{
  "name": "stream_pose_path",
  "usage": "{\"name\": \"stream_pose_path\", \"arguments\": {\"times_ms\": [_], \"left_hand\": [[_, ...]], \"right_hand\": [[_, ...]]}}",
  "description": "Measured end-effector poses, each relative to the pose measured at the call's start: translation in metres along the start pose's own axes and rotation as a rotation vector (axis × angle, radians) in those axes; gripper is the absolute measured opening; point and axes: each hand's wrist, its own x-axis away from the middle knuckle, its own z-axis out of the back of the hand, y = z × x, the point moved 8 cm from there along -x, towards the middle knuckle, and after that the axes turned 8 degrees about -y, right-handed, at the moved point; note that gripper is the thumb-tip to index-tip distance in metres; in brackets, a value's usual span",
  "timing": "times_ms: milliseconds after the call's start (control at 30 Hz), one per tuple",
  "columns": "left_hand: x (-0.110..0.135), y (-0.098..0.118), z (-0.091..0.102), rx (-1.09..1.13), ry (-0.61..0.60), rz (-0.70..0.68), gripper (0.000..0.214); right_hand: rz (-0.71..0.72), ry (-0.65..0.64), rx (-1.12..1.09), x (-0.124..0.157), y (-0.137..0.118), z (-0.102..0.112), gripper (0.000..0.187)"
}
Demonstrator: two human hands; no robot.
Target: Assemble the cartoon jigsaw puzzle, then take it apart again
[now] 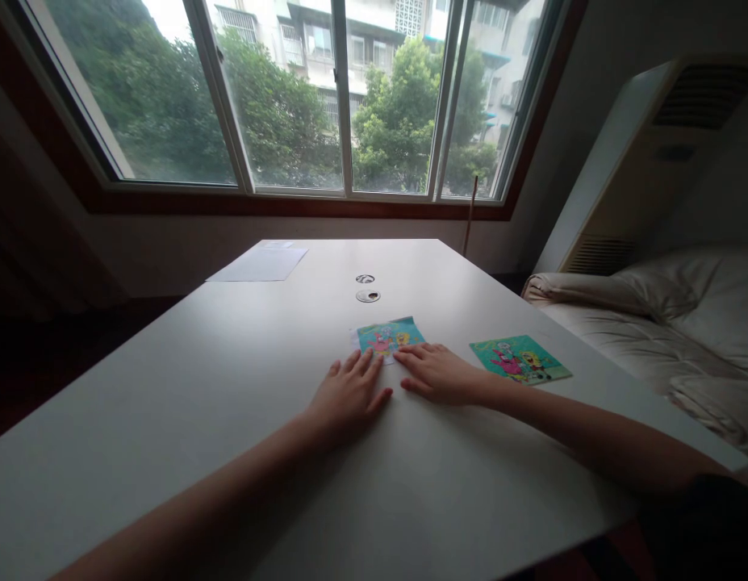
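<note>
A colourful cartoon picture sheet (398, 331), with a pink and a yellow figure on blue-green, lies on the white table, a white paper edge showing beneath it. My left hand (350, 389) rests flat with spread fingers, its fingertips at the sheet's lower left. From the right, my right hand (435, 373) lies palm down, fingers stretched over the sheet's lower right edge. Beside my right forearm is a second cartoon picture (522, 357) with similar figures, its lower edge close to the arm. Both hands partly cover the first sheet's near side.
The white table (168, 387) narrows toward the window. White papers (258, 264) lie at its far left, and two round cable-hole pieces (367, 296) sit past the sheet. On the right are a cushioned sofa (652, 307), a tall air conditioner (628, 161) and a thin stick (470, 216).
</note>
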Motion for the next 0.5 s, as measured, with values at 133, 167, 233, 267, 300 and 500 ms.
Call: {"name": "stream_pose_path", "arguments": {"times_ms": [133, 167, 233, 267, 300, 500], "left_hand": [[-0.018, 0.0, 0.0, 0.018, 0.009, 0.034, 0.059], [-0.018, -0.001, 0.0, 0.022, 0.013, 0.047, 0.058], [-0.014, -0.007, 0.0, 0.028, 0.021, 0.076, 0.056], [-0.011, -0.01, 0.0, 0.031, 0.023, 0.091, 0.055], [-0.007, -0.013, -0.001, 0.034, 0.025, 0.106, 0.055], [0.013, -0.034, -0.005, 0.045, 0.025, 0.193, 0.054]], "right_hand": [[-0.147, 0.006, -0.02, -0.015, 0.052, 0.0, 0.05], [-0.19, 0.001, -0.032, -0.013, 0.07, 0.001, 0.05], [-0.257, -0.004, -0.098, -0.004, 0.108, 0.002, 0.05], [-0.29, -0.003, -0.153, 0.005, 0.128, 0.003, 0.049], [-0.307, -0.006, -0.172, 0.014, 0.145, 0.004, 0.05], [-0.451, 0.048, -0.25, 0.073, 0.217, 0.011, 0.059]]}}
